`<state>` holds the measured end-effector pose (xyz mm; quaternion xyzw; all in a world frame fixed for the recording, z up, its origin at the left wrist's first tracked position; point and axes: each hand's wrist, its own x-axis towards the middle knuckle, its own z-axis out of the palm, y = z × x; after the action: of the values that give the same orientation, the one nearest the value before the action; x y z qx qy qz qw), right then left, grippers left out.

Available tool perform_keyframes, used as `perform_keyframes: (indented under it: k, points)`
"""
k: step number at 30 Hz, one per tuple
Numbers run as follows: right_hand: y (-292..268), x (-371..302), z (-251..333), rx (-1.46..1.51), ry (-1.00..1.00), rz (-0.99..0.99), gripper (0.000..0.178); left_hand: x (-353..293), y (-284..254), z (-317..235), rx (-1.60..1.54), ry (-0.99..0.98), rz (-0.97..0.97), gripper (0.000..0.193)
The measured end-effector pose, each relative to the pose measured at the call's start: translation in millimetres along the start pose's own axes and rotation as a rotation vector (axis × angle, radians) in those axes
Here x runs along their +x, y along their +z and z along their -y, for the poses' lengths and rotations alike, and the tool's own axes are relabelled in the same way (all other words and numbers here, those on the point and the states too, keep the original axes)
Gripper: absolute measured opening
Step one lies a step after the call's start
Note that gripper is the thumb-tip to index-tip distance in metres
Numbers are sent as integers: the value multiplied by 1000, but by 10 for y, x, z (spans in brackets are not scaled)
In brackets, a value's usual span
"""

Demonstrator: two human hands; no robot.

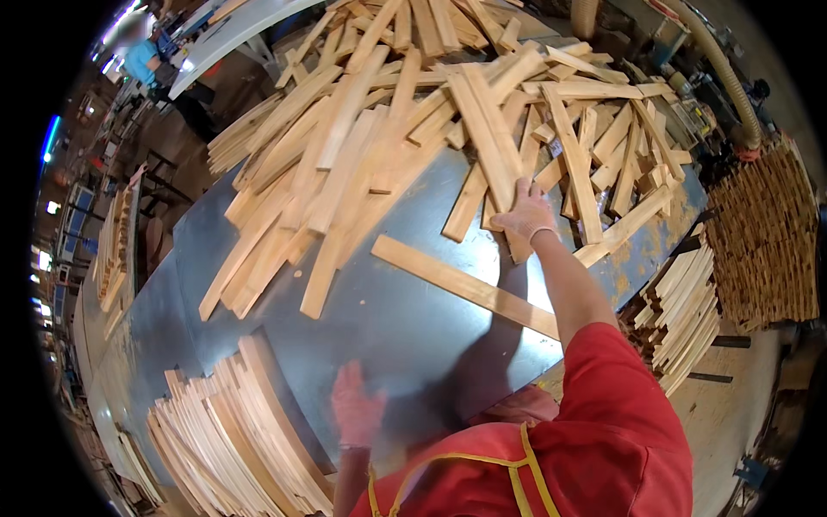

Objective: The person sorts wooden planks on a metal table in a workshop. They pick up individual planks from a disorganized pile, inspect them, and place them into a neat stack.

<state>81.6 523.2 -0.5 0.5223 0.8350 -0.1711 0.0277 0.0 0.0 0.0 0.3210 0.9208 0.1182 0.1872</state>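
Note:
My right hand [527, 215], in what looks like a thin pale glove, reaches far over the metal table. Its thumb and fingers grip the near end of a long wooden board [485, 129], which slants away across the pile. Over the near part of the table is my left hand [357, 407], smeared by motion. Its fingers look stretched out, with the thumb apart and nothing in them. A single wooden board [461, 283] lies across the table between both hands, its right end passing under my right forearm.
A jumbled heap of wooden boards [345, 146] covers the far side of the table [258, 284]. Stacked strips [228, 431] stand at the near left, with more stacked boards [680, 302] at the right. A person [151, 65] stands beyond at far left.

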Motion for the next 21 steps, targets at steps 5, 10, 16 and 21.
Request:
perform_keyframes:
  k: [5, 10, 16, 21]
  points:
    - [39, -551, 37, 666, -136, 180, 120, 744, 53, -1109, -439, 111, 109, 89]
    - [-49, -1019, -543, 671, -383, 413, 82, 996, 627, -939, -1668, -360, 566, 63]
    - [-136, 175, -2347, 50, 605, -778, 82, 681, 641, -927, -1494, -372, 469, 53]
    - [96, -259, -2201, 913, 637, -519, 91, 150, 192, -655, -1061, -358, 202, 49]
